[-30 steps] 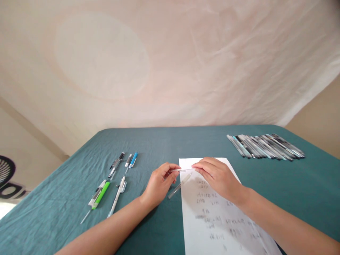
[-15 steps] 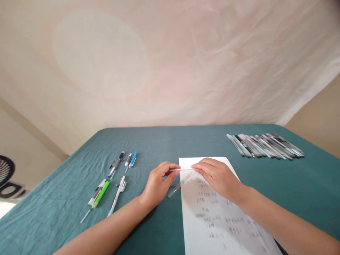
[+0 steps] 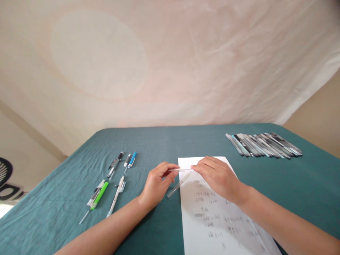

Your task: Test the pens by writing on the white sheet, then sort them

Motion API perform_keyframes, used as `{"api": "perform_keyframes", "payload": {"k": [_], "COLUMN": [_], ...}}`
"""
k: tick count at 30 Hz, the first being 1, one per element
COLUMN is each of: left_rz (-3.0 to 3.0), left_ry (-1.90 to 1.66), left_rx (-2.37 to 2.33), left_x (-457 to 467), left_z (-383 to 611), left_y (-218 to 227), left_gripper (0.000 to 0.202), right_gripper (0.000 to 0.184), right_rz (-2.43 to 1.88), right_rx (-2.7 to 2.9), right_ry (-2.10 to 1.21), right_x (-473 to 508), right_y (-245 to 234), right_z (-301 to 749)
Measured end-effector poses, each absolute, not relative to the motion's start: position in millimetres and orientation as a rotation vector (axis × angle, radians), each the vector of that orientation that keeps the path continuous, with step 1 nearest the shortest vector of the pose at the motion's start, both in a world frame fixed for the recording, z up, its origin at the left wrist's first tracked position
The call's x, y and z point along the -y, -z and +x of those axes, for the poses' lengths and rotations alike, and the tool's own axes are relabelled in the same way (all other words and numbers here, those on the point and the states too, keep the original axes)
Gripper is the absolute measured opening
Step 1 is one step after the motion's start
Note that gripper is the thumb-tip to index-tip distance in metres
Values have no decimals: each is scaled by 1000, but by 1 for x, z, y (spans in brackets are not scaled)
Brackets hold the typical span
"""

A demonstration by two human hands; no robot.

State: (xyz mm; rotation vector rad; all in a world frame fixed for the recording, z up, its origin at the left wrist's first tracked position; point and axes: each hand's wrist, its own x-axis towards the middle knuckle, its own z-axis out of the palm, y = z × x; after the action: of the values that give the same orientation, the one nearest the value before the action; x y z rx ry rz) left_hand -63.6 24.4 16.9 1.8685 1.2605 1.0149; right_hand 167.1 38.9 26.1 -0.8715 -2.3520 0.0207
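Note:
A thin, pale pen refill [image 3: 185, 169] is stretched level between my hands, just above the top of a sheet of paper. My left hand [image 3: 160, 182] pinches its left end between thumb and fingers. Its right end is in the closed fingertips of my right hand [image 3: 216, 177]. Beneath the refill lies a clear pen barrel [image 3: 177, 186], slanted across the left edge of the paper [image 3: 196, 239]. Handwriting covers much of the sheet, and my right forearm passes over its right side.
To the left lie disassembled pens: a green barrel [image 3: 100, 196], a white pen [image 3: 116, 196], a blue piece [image 3: 132, 159] and a black-and-clear pen [image 3: 116, 164]. A row of several pens [image 3: 262, 145] rests at the back right. A fan [image 3: 4, 173] stands beyond the left table edge.
The right fingers have closed in slightly around the refill's end. Otherwise the hands hold nearly the same place, and the whole view has shifted a little.

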Motion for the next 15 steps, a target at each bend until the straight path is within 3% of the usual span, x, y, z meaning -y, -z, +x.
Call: {"api": "perform_keyframes", "payload": {"k": [7,15], "left_rz": [2092,2171], "left_ry": [-1052,-926], "left_rx": [-1224,-1150], "left_x": [-25,-23], "left_z": [-67,-63], "left_y": [-19,-20], "left_gripper": [19,24], "right_gripper": [19,20], "right_rz": [-909,-896], "right_rx": [2300,2344], "right_ry": [-349,-308], "right_x": [-41,-37], "right_y": [-25,-21], "right_z": [163,156]}}
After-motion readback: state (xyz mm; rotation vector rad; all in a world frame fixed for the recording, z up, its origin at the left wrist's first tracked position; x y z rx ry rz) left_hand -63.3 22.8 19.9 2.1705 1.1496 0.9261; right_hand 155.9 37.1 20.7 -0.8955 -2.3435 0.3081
